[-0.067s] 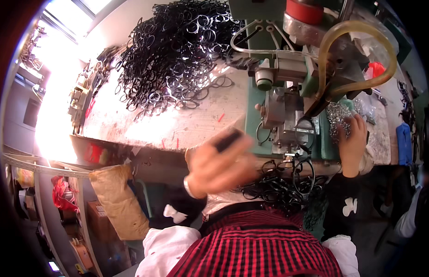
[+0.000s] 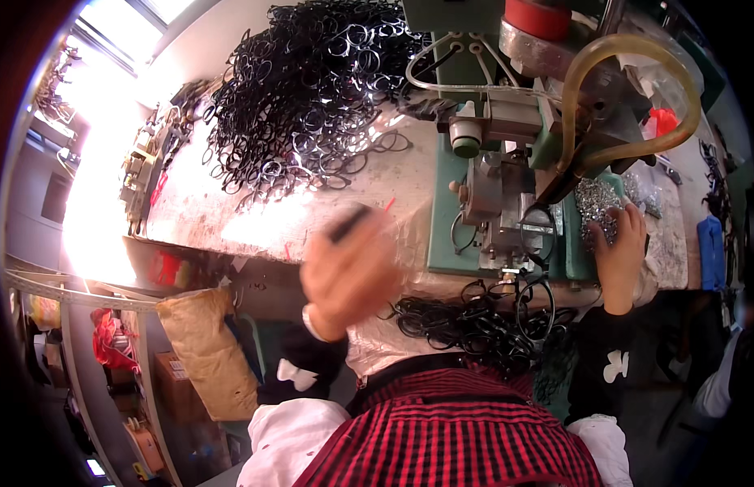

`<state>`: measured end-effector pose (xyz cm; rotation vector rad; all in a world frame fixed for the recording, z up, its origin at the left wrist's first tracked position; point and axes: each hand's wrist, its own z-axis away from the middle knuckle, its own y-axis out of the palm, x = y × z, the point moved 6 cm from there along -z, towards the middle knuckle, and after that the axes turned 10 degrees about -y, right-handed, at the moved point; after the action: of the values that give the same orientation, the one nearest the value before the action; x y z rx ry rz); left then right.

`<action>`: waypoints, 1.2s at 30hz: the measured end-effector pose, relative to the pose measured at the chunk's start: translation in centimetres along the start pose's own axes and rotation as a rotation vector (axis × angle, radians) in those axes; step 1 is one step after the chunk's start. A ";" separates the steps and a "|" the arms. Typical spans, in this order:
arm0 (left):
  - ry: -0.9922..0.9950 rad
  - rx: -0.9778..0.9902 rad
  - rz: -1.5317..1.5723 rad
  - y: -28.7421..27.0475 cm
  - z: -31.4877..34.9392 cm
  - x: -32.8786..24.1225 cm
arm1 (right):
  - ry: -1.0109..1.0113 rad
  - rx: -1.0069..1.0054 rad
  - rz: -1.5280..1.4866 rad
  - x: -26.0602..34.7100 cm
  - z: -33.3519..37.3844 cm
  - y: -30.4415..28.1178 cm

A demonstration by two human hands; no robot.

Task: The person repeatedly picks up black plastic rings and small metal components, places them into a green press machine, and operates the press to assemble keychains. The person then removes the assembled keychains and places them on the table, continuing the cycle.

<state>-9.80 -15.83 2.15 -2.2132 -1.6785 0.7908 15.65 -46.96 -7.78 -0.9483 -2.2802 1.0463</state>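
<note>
Scuffed pale worktop [image 2: 397, 180], bright glass window [image 2: 121, 31] at left; blurred left hand [image 2: 351, 272] near its front edge, fingers I cannot tell; right hand [image 2: 622, 258] beside small silver metal parts [image 2: 594, 201], fingers parted

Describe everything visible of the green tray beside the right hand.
The green tray is open-topped, with low walls that look like plastic or painted metal. It sits level to the right of the machine, above the pale worktop. Many small silvery pieces are heaped in its farther part; green shows at the near end. The right hand partly hides its right side, fingers at the heap; whether they touch the tray itself is unclear.
</note>
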 end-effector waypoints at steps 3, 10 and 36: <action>-0.373 -0.140 -0.286 -4.6 0.9 8.4 | -0.049 -0.018 -0.011 0.0 0.5 0.4; -0.397 0.345 -0.701 -0.6 3.0 19.6 | 0.033 -0.075 -0.201 1.1 -1.5 -0.5; -1.054 0.026 0.791 9.5 4.6 10.7 | 0.290 -0.303 -1.150 10.3 -4.6 -2.5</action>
<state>-2.67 -9.19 -9.26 -2.6053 -0.9021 2.4597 10.79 -38.37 -1.81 0.1998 -2.1870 0.0580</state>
